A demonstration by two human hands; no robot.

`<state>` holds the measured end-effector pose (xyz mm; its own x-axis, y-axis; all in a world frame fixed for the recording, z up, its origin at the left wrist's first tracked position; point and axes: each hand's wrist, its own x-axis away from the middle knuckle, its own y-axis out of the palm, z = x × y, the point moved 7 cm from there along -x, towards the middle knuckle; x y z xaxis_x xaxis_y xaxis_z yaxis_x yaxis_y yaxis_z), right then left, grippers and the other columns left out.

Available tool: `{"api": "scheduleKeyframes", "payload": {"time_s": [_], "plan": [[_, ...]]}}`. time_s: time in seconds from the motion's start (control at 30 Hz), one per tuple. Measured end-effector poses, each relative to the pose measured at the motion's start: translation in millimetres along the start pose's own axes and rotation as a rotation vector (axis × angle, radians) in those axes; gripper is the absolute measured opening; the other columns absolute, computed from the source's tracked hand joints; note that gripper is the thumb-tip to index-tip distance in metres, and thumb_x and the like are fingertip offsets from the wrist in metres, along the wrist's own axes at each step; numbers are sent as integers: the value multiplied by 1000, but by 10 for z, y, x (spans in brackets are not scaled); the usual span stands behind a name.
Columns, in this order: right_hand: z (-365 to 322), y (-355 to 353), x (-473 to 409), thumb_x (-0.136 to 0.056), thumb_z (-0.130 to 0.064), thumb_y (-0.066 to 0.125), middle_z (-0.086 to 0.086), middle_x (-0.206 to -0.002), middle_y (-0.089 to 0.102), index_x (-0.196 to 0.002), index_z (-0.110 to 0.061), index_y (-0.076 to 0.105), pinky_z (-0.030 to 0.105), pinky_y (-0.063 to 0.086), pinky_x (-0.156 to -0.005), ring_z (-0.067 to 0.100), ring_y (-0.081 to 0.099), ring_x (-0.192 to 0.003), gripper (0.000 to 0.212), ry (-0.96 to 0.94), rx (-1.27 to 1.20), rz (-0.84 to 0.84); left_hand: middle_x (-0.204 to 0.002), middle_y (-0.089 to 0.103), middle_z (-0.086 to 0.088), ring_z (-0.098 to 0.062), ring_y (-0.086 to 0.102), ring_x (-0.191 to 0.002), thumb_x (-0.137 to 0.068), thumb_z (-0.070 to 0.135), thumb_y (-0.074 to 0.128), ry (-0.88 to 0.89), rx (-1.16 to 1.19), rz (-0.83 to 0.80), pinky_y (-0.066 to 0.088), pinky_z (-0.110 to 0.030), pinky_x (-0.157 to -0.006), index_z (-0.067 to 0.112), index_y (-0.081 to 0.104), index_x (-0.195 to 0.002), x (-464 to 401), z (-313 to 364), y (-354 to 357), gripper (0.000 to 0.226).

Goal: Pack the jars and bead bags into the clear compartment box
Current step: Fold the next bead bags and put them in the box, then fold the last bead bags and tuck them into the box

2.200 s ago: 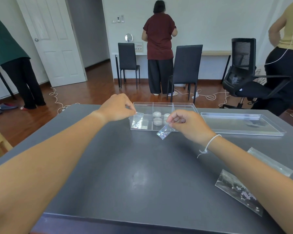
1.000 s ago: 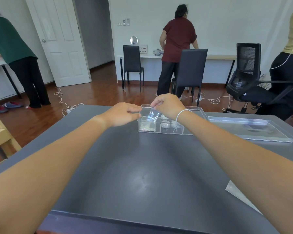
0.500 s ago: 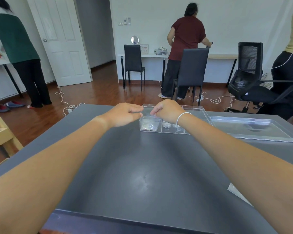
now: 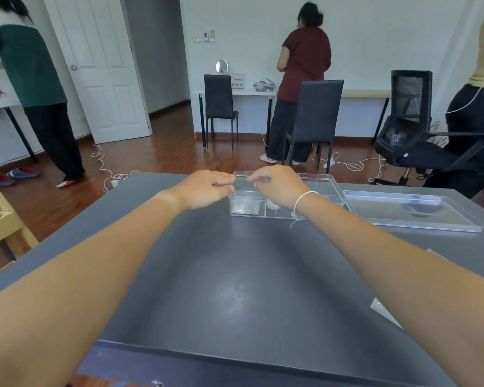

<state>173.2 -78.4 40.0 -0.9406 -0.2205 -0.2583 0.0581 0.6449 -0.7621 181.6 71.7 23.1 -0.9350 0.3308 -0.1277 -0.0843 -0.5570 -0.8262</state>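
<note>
The clear compartment box [image 4: 323, 186] stands at the far middle of the dark table. Bead bags [image 4: 245, 209] lie in its front-left compartment. A small white-lidded jar [image 4: 273, 205] shows in the middle compartment, and my wrist hides the others. My left hand [image 4: 207, 188] pinches the box's left wall between thumb and fingertips. My right hand [image 4: 280, 185] hovers over the rear-left compartment with its fingers loosely curled and nothing seen in them. Another clear bag [image 4: 386, 314] lies at the near right, partly behind my forearm.
The box's clear lid [image 4: 411, 210] lies flat to the right of the box. Beyond the table are black chairs [image 4: 313, 115], an office chair [image 4: 414, 129], cables on the wood floor and three people standing. A wooden shelf [image 4: 0, 224] sits at the left.
My right hand carried a bead bag from the table's front to the box, lowered it in and now hovers empty. My left hand stayed at the box's left corner.
</note>
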Motion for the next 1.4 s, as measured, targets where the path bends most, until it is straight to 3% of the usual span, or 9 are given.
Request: {"api": "scheduleKeyframes", "payload": {"time_s": [0.27,0.37,0.43,0.5,0.63,0.73,0.93,1.1,1.4], "plan": [[16,-361,303,-89,-14,49,-5,-112,67,-92,-24,71,28,51,-81,24,65,-90,25,-58,-84,116,-143,45,2,-12,38,-133,-91,26,50,-2,-23,53,22,-22,-109,15,52,-128,49,111,-45,39],[127,-489,481,-88,-13,51,-12,-95,64,-93,-21,72,-1,37,-62,-15,53,-69,23,-81,-44,144,-138,51,2,-12,44,-128,-89,27,53,-2,34,115,26,-20,-103,18,58,-124,96,197,-97,36],[224,-577,614,-88,-13,52,-18,-83,59,-92,-19,72,-5,35,-52,-24,46,-62,21,-79,-37,166,-135,54,3,-10,47,-123,-88,27,55,23,44,143,28,-19,-101,20,60,-120,134,304,-106,34],[315,-670,758,-88,-14,53,-21,-80,56,-91,-20,72,-5,34,-49,-20,47,-60,21,-59,-31,183,-133,56,4,-7,49,-115,-87,26,55,58,31,161,29,-19,-97,22,62,-118,181,434,-88,31],[485,-821,1014,-88,-14,54,-24,-72,55,-90,-21,72,5,35,-52,-2,46,-56,19,0,-31,213,-125,60,7,-5,49,-102,-86,25,56,131,34,181,31,-18,-92,24,65,-112,268,712,-14,28],[626,-917,1187,-87,-15,55,-25,-63,50,-89,-23,72,-3,33,-53,-1,44,-56,19,45,-7,234,-123,61,7,-5,50,-97,-86,25,58,168,56,185,34,-19,-91,24,67,-110,324,911,67,26],[890,-1094,1498,-87,-21,55,-13,-86,61,-91,-26,71,6,33,-53,-1,43,-58,17,128,18,223,-111,63,11,-8,53,-92,-85,24,58,238,44,122,35,-18,-84,22,68,-108,435,1300,373,25],[1111,-1205,1728,-87,-19,56,-9,-96,62,-94,-23,70,20,35,-78,-6,43,-63,16,203,3,193,-104,65,10,-12,55,-88,-85,26,59,301,2,28,39,-20,-80,25,69,-105,543,1617,670,23],[1398,-1331,2001,-82,-26,64,-1,-120,60,-105,-22,66,30,42,-94,18,55,-108,24,321,168,92,-119,59,11,-7,54,-94,-82,35,62,306,-49,-269,37,-18,-82,32,64,-113,715,1928,1216,31]]}}
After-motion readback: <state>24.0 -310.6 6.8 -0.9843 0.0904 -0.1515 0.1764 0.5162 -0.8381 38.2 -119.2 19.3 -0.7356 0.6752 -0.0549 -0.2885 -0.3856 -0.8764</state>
